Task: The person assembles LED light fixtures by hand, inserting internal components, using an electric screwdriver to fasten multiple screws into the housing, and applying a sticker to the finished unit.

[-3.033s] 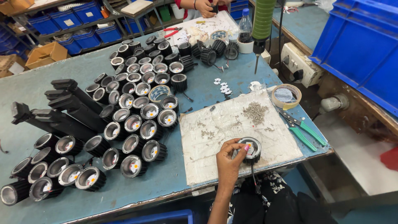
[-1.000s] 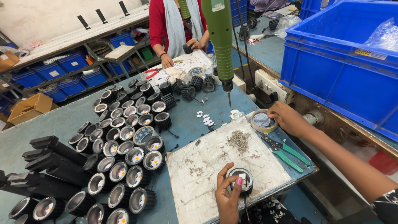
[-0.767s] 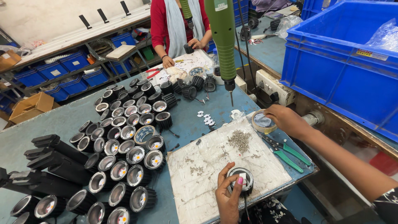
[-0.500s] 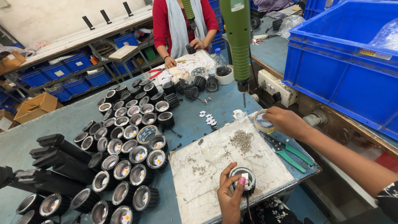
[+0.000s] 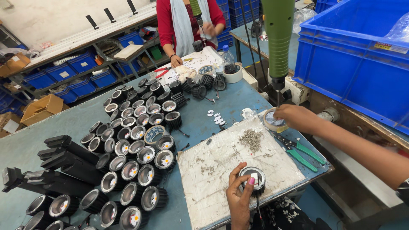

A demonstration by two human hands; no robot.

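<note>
Down near the front edge of the table (image 5: pixel 64 127), the left hand (image 5: pixel 238 198) gripped a round black lamp housing (image 5: pixel 253 179) with a silvery face, its fingers (image 5: pixel 235 172) curled around the left rim and the thumb pressed on the front, so that the piece stood on the worn white work mat (image 5: pixel 238 164). The right hand (image 5: pixel 294 118) reached well across to the far right corner of that mat, its fingers closed on a roll of tape (image 5: pixel 272 121) which rested on the table just beside the mat. A green electric screwdriver (image 5: pixel 277 40) hung on its cord above that hand, with its bit pointing down near the roll but touching nothing. A small heap of screws (image 5: pixel 251 139) lay on the mat between the 2 hands, and green-handled pliers (image 5: pixel 300 151) lay to the right of it. By my judgement the work was far from finished: only 1 housing was in hand, while many similar housings (image 5: pixel 136 170) with reflectors stood in rows on the left of the table, and whether those were already done could not be told. Black track fittings (image 5: pixel 64 164) lay at the far left. Another person in red (image 5: pixel 179 21) worked at the far end of the table, and a big blue crate (image 5: pixel 362 55) stood at the right.
</note>
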